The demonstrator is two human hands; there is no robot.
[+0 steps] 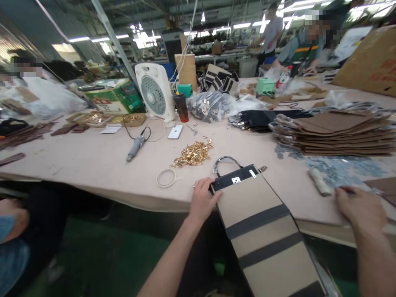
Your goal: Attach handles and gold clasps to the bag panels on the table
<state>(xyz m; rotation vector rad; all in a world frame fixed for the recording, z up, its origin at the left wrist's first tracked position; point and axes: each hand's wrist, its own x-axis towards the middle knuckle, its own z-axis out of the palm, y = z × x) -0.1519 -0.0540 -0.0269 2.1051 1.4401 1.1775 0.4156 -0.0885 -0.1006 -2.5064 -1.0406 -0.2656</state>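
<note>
A tan handbag with black stripes hangs over the table's front edge, its long flap reaching down towards me. My left hand is closed on its left top edge, thumb on the tan face. A dark curved handle stands at its far end, and a white metal plate sits on the black strip. Off to the right, my right hand rests at the table edge with its fingers drawn together; whatever they hold is hidden. Beside it lies a pale roll.
Small gold metal pieces lie heaped mid-table, near a tape ring, an electric screwdriver and a phone. Behind stand a white fan and a dark cup. Stacked brown panels fill the right. Other people work nearby.
</note>
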